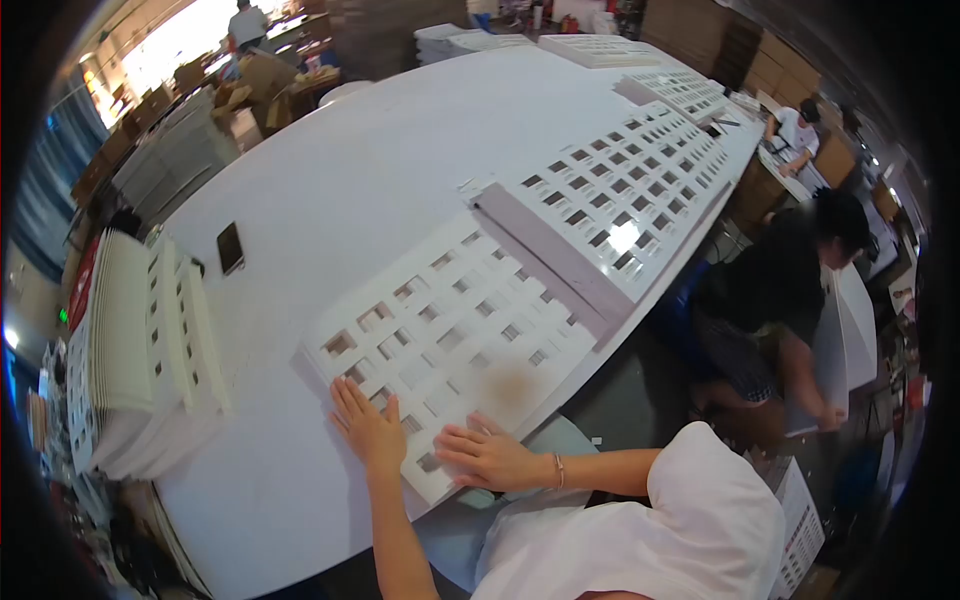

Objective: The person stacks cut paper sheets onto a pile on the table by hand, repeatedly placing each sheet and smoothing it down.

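A white board with rows of rectangular cut-outs (468, 297) lies at the near edge of the white table, in front of me. My left hand (372, 425) rests flat on its left edge, fingers stretched out. Near the board's closest corner, my right hand (492, 458) lies with its fingers extended over the surface; a bracelet (559, 470) is on that wrist. Neither hand grips anything. Small shapes show inside several cut-outs, but I cannot make out whether they belong to a layer beneath. A blurred brown patch hides part of the board.
Beyond a greyish strip (550, 262) lies another cut-out board (600, 213), with more boards (600, 48) farther back. A phone (230, 248) lies left, near a stack of cut-out sheets (135, 340). One person (770, 270) sits close on the right; another (797, 138) works behind.
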Motion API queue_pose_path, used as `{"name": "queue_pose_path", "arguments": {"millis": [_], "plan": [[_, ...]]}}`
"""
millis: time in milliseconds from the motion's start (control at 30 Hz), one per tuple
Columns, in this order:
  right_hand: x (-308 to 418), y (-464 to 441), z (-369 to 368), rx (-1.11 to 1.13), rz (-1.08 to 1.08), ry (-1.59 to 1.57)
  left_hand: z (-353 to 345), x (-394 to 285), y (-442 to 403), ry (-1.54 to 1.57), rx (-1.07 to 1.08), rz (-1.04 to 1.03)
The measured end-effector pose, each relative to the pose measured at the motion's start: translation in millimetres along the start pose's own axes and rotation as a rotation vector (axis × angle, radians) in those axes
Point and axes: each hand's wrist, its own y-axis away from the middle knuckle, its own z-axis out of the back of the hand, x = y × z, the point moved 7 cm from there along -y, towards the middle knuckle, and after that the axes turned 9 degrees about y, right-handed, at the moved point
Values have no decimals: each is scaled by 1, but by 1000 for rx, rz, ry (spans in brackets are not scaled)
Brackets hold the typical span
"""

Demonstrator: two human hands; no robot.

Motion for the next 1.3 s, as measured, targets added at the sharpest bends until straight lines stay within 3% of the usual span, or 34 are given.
{"name": "queue_pose_path", "arguments": {"millis": [67, 100, 167, 200, 233, 300, 400, 633, 733, 833, 867, 967, 1033, 1067, 1100, 1167, 1267, 1300], "plan": [[-22, -4, 18, -53, -47, -34, 0, 1, 1, -16, 5, 8], [-53, -13, 19, 83, -171, 106, 1, -1, 0, -6, 0, 3], [-129, -14, 57, -197, -358, 291, 1, -1, 2, 10, -6, 11], [-163, -6, 93, -464, -422, 301, 0, -1, 2, 14, -12, 8], [-199, -1, 119, -497, -544, 331, 0, 0, 2, 19, -18, 8], [-250, 4, 154, -447, -776, 783, -1, 2, 3, 24, -31, 7], [-307, 21, 146, -281, -757, 841, 0, 4, 3, 31, -50, 5], [-324, 34, 135, -303, -692, 741, 7, -1, 6, 74, -37, 9], [-319, 19, 169, -88, -864, 583, 6, 0, 5, 10, -33, 1], [-304, -7, 199, -86, -813, 824, 1, 2, 6, -110, -88, -42], [-288, -17, 205, -82, -727, 777, 0, 0, 5, -157, -115, -60], [-210, -55, 234, -57, -615, -467, 15, -21, 14, -196, -357, -304], [-177, -62, 278, -173, -572, -840, 13, -24, 19, -6, -357, -462], [-183, -60, 285, -277, -626, -907, 15, -24, 23, 87, -355, -523], [-195, -58, 287, -374, -678, -972, 18, -16, 20, 311, -270, -419], [-222, -60, 267, -278, -612, -1107, 25, 2, 10, 752, -151, -189], [-257, -49, 204, -203, -726, -959, -1, 50, -5, 1510, -120, 112], [-271, -40, 184, -186, -780, -907, 6, 50, -5, 1459, -112, 143]]}}
